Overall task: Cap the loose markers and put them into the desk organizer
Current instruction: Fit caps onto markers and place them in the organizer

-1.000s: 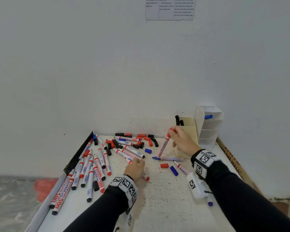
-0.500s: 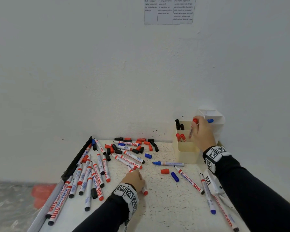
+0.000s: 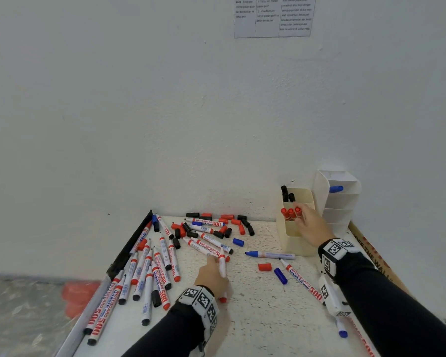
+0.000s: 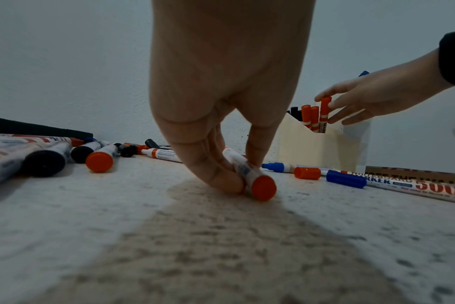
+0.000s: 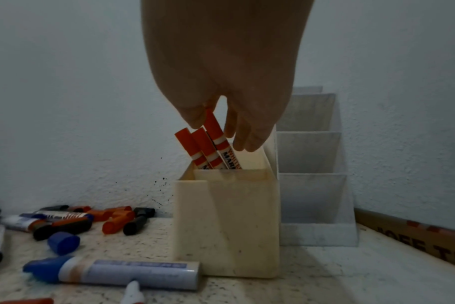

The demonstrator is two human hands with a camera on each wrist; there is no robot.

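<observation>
My right hand (image 3: pixel 301 215) reaches over the cream organizer (image 3: pixel 298 243) and pinches the cap of a red marker (image 3: pixel 298 211) that stands in it beside two other capped red markers. The right wrist view shows thumb and fingers of that hand (image 5: pixel 220 125) on either side of the marker's (image 5: pixel 227 158) cap. My left hand (image 3: pixel 215 261) pinches another red marker (image 3: pixel 222 269) lying on the table; in the left wrist view its fingers (image 4: pixel 255 160) and thumb clamp the barrel (image 4: pixel 247 170). Black-capped markers stand in the organizer's rear slot.
A white tiered organizer (image 3: pixel 341 202) holding a blue-capped marker (image 3: pixel 335 188) stands behind the cream one. Several markers (image 3: pixel 150 274) lie at the left, loose caps (image 3: pixel 224 222) at the back. An uncapped blue marker (image 3: pixel 271 254), red cap (image 3: pixel 264 266) and blue cap (image 3: pixel 280 275) lie mid-table.
My right hand carried the red marker from the table's middle up to the cream organizer and lowered it in beside the two red ones. My left hand stayed on its marker.
</observation>
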